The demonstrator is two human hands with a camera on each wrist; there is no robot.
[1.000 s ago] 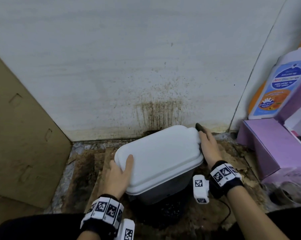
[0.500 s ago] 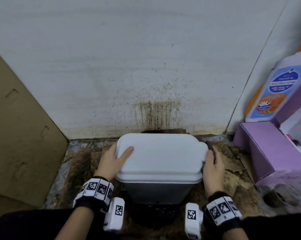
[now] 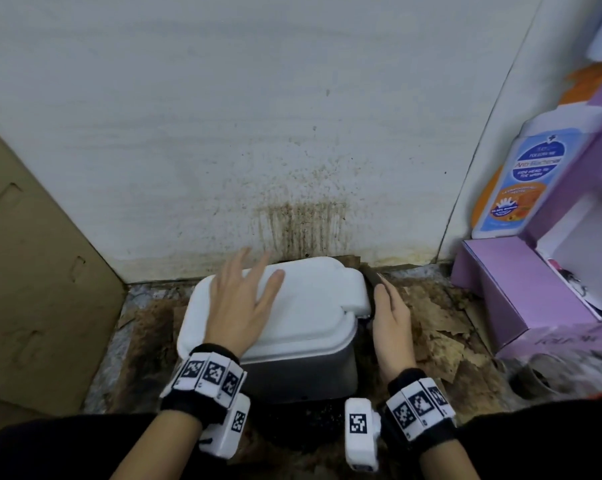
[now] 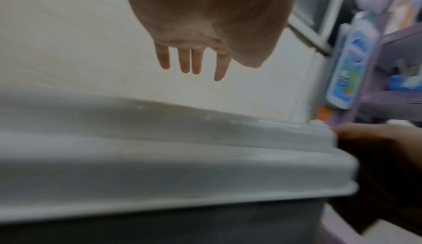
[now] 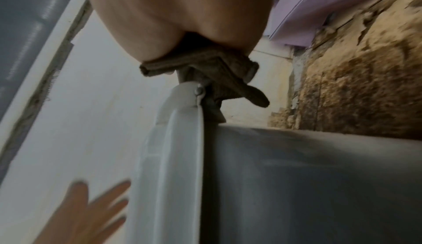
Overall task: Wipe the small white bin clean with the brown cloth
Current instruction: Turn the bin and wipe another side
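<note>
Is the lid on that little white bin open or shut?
Shut. The white lid lies flat on the bin's grey body, with no gap showing along its front rim. The left hand is spread over it.

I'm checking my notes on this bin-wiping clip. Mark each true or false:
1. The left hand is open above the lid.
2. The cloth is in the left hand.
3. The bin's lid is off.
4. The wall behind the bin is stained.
1. True: the left hand spreads its fingers over the lid.
2. False: the right hand holds the cloth against the bin's right side.
3. False: the lid is on the bin.
4. True: brown streaks mark the wall.
</note>
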